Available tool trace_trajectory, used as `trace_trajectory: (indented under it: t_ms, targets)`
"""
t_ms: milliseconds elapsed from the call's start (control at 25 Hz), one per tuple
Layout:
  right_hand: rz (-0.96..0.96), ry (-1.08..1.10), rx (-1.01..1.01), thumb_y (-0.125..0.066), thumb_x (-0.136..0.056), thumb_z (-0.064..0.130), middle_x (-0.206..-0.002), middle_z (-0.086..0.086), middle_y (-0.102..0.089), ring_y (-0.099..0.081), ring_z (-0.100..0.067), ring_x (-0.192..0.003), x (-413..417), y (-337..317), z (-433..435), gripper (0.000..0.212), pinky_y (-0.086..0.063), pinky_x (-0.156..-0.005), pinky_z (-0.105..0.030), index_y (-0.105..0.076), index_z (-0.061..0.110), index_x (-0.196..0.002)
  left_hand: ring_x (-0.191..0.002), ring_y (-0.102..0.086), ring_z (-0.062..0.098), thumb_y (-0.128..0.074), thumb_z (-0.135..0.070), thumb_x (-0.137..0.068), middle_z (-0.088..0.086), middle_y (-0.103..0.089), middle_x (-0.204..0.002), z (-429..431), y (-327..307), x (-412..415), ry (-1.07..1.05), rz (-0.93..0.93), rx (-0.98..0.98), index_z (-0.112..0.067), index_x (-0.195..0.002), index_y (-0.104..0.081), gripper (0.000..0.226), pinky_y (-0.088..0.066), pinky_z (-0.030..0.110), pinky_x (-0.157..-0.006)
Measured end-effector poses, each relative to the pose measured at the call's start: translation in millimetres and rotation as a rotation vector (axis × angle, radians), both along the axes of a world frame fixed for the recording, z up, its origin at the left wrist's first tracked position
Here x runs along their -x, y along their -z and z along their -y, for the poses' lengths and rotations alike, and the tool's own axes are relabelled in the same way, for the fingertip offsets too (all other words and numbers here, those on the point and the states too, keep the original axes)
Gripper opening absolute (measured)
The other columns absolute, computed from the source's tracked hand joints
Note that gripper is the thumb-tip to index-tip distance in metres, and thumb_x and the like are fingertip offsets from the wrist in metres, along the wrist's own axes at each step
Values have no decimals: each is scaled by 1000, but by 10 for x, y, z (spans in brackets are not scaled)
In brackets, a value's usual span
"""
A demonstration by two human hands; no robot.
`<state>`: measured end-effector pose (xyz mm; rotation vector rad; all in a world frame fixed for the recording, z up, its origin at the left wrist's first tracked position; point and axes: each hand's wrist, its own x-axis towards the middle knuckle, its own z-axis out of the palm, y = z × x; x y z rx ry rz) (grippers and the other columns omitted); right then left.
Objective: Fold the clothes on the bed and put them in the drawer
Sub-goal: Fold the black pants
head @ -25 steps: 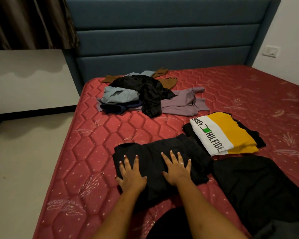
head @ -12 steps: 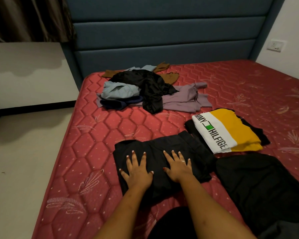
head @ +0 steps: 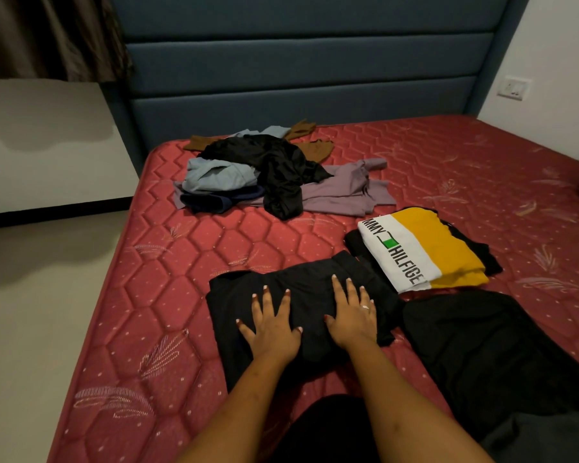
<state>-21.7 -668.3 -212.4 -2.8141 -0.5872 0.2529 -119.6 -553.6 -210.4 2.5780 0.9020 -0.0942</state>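
Under my spread fingers (head: 264, 299), left hand (head: 270, 332) and right hand (head: 351, 315) press the black garment (head: 301, 279) flat, setting its fold

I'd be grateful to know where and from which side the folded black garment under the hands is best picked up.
Probably by its two short ends, one hand sliding under each from left and right. The folded black garment lies flat as a wide rectangle, with the left hand and right hand pressing on top, palms open.
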Motion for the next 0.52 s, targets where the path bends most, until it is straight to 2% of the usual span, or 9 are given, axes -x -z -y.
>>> trace_trajectory:
  t_ms: [120, 240, 320, 400, 520]
  targets:
    - [111, 261, -166, -64, -86, 28, -160, 0, -4, -9, -28, -145, 45, -36, 52, 94, -25, -113, -43, 2, 32, -153, -145, 20, 27, -53, -47, -91, -1, 20, -159, 2, 28, 8, -15, -24, 4, -41, -151, -2, 79, 1, 67, -109]
    - [162, 596, -336, -73, -75, 22, -157, 0, -14, -21, -29, -138, 102, -49, -7, 103, -32, -106, -47, -7, 31, -153, -145, 19, 27, -53, -49, -90, 0, 19, -159, -30, 76, 54, -63, -49, 36, -42, -151, -3, 79, 0, 67, -109]
    - [44, 868, -539, -78, -72, 21, -155, -3, -18, -27, -37, -132, 95, -27, 3, 106, -31, -105, -48, -10, 29, -153, -145, 18, 29, -54, -51, -90, 0, 19, -159, -86, 101, 102, -132, -52, 98, -43, -150, -4, 79, -2, 66, -110]
    - [-163, 1103, -762, -80, -73, 23, -152, -13, -23, -31, -43, -129, 23, 8, 63, 106, -30, -107, -47, -11, 25, -153, -146, 13, 30, -56, -50, -89, -1, 16, -160, -177, 124, 173, -262, -10, 172, -43, -150, -7, 79, -6, 64, -111]
    - [-370, 1216, -851, -83, -70, 30, -146, -22, -34, -36, -45, -129, -31, 38, 141, 99, -33, -107, -49, -23, 15, -147, -145, -4, 33, -64, -41, -86, 6, -1, -160, -389, 151, 294, -574, 140, 309, -40, -150, -15, 81, -16, 58, -111]
